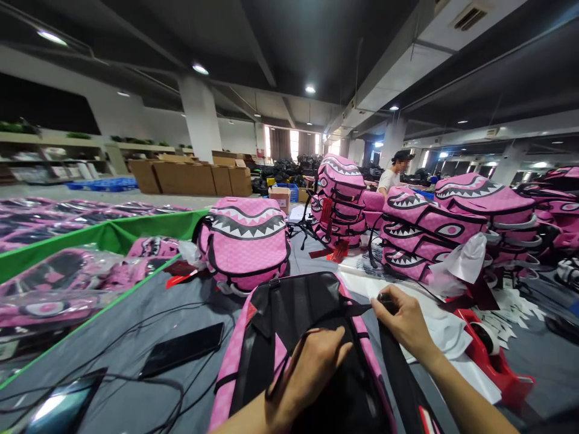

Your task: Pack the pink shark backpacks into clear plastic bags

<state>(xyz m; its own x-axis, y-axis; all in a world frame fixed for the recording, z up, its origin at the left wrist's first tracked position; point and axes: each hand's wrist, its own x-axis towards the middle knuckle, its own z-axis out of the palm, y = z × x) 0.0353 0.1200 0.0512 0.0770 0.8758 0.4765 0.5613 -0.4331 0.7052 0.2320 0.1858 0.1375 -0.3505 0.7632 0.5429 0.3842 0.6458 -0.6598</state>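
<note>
A pink backpack [289,349] with a scaly quilted skin lies face down on the grey tabletop [136,325], its black mesh back panel turned up and its black webbing straps slack across it. The left hand [312,371] rests on the middle of that panel, fingers curled loosely together around a thin black strap that loops under them. The right hand [404,319] sits at the bag's upper right edge, thumb and fingers pinched tight on a small dark strap end [384,299]. Just beyond the bag stands another pink backpack [246,241], rounded and padded, printed with a jagged white shark-tooth grin. To the right, stacks of the same bags [434,232] lie piled on their sides, with crumpled white tissue near them. A flat black phone [183,348] lies left of the bag among thin black cables, and a glossy red tape dispenser [493,355] sits to the right on white paper sheets. A person in a white shirt [391,175] stands well behind.
</note>
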